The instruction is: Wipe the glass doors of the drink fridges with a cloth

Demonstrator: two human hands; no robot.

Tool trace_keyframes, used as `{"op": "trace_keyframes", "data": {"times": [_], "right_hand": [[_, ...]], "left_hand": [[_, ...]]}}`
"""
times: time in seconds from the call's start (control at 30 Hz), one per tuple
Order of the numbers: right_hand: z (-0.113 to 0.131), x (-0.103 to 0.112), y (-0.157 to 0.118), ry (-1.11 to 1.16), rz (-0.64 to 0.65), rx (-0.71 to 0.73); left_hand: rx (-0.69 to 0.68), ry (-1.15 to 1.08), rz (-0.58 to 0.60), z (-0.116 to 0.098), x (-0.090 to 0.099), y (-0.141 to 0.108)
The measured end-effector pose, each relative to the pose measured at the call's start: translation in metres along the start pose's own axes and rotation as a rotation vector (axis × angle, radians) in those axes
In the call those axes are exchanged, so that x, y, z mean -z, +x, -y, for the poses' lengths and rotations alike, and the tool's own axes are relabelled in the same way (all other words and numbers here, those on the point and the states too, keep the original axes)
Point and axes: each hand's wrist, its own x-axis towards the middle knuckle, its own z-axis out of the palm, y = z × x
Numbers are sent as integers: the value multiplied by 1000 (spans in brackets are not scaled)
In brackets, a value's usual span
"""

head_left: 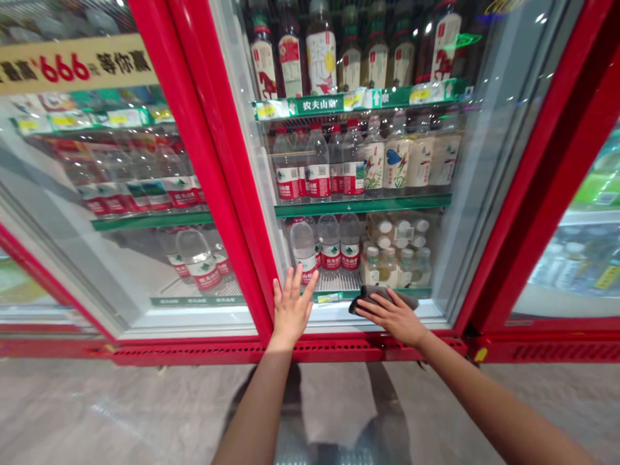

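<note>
My left hand (292, 308) lies with its fingers spread against the lower left of a glass door (334, 320), close to the red frame. Nothing is in it. My right hand (394, 316) presses a dark grey cloth (369, 297) flat on the same glass, lower and to the right. The cloth shows above and beyond the fingers; the palm hides the rest. Behind the glass stand water bottles (330, 242) with red and white labels, and shrink-wrapped small bottles (397, 265) sit right behind the cloth.
Red frames (227, 161) divide this fridge from neighbouring glass doors on both sides. Green-edged shelves (363, 206) hold rows of drinks. A banner (77, 63) crosses the left door. Below runs a red slotted base (339, 352) above the grey floor (121, 413).
</note>
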Motion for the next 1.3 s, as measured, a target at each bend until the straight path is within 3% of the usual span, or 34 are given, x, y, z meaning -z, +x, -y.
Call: {"op": "trace_keyframes", "data": {"times": [0.1,0.17,0.27,0.33,0.4,0.57,0.63,0.7,0.77,0.83,0.93,1.0,1.07,1.17,1.3], "right_hand": [[-12,6,-6,-38,-36,-27],[-4,10,17,-100,-161,-141],[31,7,69,-172,-331,-253],[56,-2,93,-188,-350,-202],[71,-12,96,-188,-305,-79],[55,-11,60,-166,-192,226],[47,-1,61,-171,-203,169],[50,6,79,-188,-256,18],[66,5,105,-204,-327,-107],[87,-5,125,-209,-356,-121],[107,-24,126,-197,-278,88],[106,-30,110,-179,-211,275],[96,-26,96,-167,-175,340],[83,-9,102,-184,-209,187],[97,2,156,-226,-392,-53]], "left_hand": [[31,21,-5,11,4,-7],[59,35,-9,19,7,-12],[89,51,-4,30,11,-20],[109,60,1,36,13,-25],[124,66,7,41,15,-31],[107,58,8,55,17,-43],[128,50,-9,60,16,-46],[133,41,-19,64,14,-48],[125,38,-23,68,11,-50],[123,36,-26,70,8,-53],[134,23,-23,72,5,-56],[144,13,-13,72,4,-58],[154,6,-2,73,5,-59],[159,1,6,74,6,-61],[169,6,12,78,4,-64]]}}
